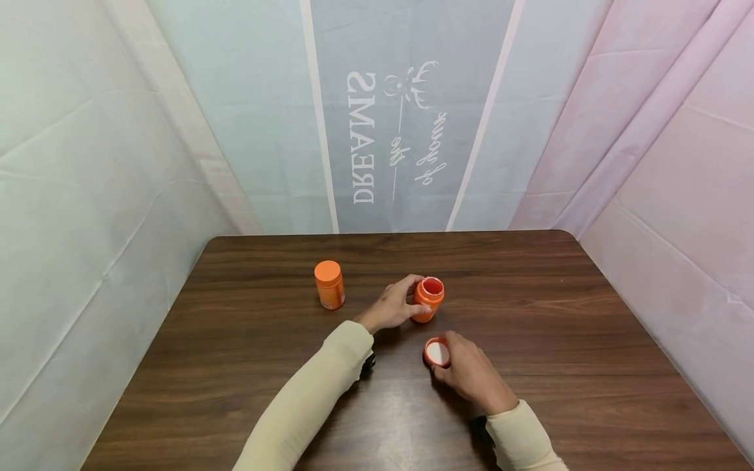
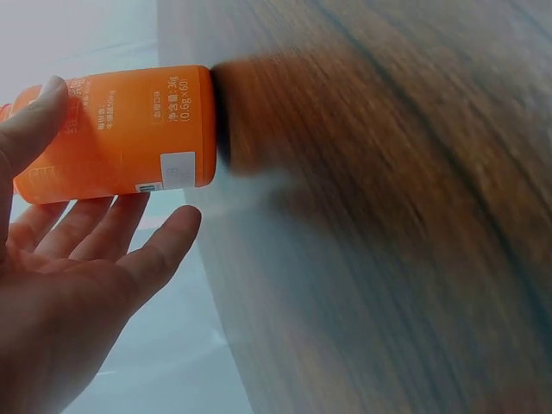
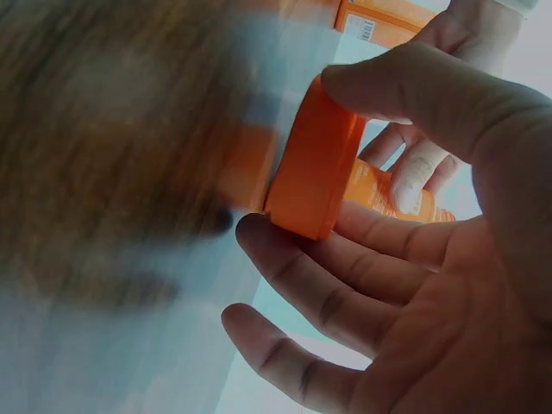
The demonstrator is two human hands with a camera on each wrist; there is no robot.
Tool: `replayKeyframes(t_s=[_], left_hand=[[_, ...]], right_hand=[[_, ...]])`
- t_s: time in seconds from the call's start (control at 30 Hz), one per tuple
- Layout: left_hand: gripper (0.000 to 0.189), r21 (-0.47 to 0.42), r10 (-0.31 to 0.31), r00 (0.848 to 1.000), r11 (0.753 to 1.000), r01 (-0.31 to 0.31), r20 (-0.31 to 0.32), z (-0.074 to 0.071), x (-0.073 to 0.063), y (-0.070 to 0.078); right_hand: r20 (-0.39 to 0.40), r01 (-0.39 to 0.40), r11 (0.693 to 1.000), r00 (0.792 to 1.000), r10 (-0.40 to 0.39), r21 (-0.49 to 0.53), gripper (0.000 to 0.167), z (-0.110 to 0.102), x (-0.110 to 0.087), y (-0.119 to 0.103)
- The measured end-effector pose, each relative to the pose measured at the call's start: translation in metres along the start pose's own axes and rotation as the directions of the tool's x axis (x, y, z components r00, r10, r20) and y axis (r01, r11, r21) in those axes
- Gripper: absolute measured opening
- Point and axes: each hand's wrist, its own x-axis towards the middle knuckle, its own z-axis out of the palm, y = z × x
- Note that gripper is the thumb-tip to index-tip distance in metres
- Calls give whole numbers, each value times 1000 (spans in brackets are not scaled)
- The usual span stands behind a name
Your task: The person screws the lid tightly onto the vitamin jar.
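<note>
My left hand grips an uncapped orange bottle, which stands upright with its mouth facing up. In the left wrist view the thumb lies across the printed label of the bottle, and the fingers reach round its other side. Nearer to me, my right hand holds the round orange lid, its white inside turned up. From the right wrist the lid shows between thumb and fingertips, low over the tabletop, with the little finger sticking out.
A second orange bottle with its cap on stands left of my left hand. The brown wooden table ends at pale cloth walls on the left, the right and the far side, where a printed curtain hangs.
</note>
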Motion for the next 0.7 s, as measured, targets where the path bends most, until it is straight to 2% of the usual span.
replayKeyframes(t_s=[0.3,0.7], left_hand=[[56,29,22,999,999,-23,35,-6,-10,2],[58,31,68,996,997,-70,60,-12,-21,-4]], right_hand=[[-101,51,997,994,-45,58,53,-3,2,3],[-241,63,993,970,-38,95,57,-10,6,3]])
